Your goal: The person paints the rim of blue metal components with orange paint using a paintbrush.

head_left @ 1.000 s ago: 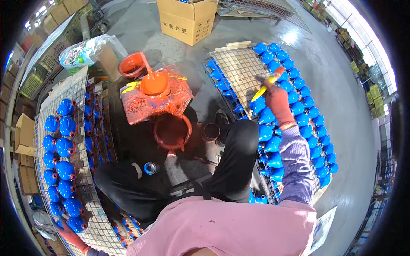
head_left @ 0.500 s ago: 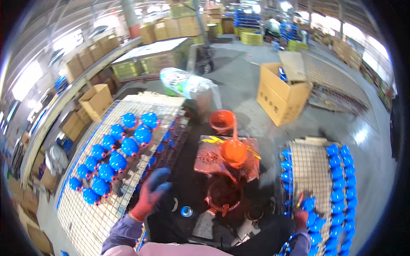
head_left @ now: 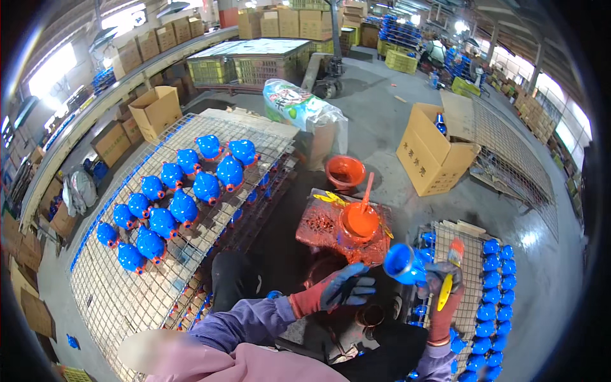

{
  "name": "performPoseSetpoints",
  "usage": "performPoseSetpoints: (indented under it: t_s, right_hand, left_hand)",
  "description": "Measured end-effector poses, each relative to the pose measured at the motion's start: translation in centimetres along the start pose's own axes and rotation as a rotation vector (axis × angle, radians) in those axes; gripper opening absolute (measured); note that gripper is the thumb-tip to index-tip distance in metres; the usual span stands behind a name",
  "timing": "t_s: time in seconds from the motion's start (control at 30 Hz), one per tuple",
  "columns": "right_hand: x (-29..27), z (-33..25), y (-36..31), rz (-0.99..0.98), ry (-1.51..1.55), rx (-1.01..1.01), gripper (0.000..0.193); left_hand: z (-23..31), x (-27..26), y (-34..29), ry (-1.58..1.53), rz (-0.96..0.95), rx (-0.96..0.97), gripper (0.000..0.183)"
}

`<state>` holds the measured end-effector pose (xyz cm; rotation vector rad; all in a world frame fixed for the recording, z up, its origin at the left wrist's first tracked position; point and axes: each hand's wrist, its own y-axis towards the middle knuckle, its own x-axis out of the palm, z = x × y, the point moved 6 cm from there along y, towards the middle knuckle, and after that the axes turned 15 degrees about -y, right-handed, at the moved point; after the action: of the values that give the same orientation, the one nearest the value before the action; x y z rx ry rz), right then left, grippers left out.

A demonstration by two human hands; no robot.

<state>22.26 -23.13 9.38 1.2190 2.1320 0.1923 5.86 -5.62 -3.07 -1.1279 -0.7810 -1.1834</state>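
Observation:
My right hand (head_left: 443, 280), in a red glove with a dark palm, is closed round a paintbrush (head_left: 445, 294) with a yellow handle and red-stained bristles. The same hand grips a glossy blue jar-like piece (head_left: 401, 263), its wide mouth tilted toward the left. A short way left of that piece is my left hand (head_left: 349, 286), gloved in red and blue-grey, fingers stretched out and holding nothing. Ahead of both hands, a pot of orange-red paint (head_left: 360, 221) with a stick in it stands on a paint-spattered board (head_left: 316, 223).
On the left, a wire-mesh rack (head_left: 121, 305) carries several blue pieces (head_left: 184, 208) with red tips. The right rack (head_left: 468, 280) holds rows of blue pieces (head_left: 489, 280). Beyond the board are a red bowl (head_left: 345, 172), a plastic bag (head_left: 302, 105) and an open carton (head_left: 426, 156).
My right hand has risen from the right rack with a blue jar-like piece and the brush. My left hand has swung right from beside the left rack. The head view has shifted.

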Motion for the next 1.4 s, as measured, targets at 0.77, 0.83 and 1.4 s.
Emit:
performPoseSetpoints:
  t_s: [0.77, 0.83, 1.4]
  right_hand:
    - [13.8, -2.8, 5.0, -0.282, -0.282, -0.112, 0.023]
    - [15.2, -0.3, 6.2, -0.249, -0.075, 0.116, 0.021]
    - [23.3, 10.4, 7.8, -0.21, -0.31, 0.325, 0.027]
  left_hand:
    - [22.7, 0.9, -7.1, -0.336, -0.423, 0.659, 0.058]
    - [23.5, -1.2, -8.1, -0.046, -0.116, 1.047, 0.061]
    - [23.3, 0.1, -8.3, -0.296, -0.268, 0.758, 0.054]
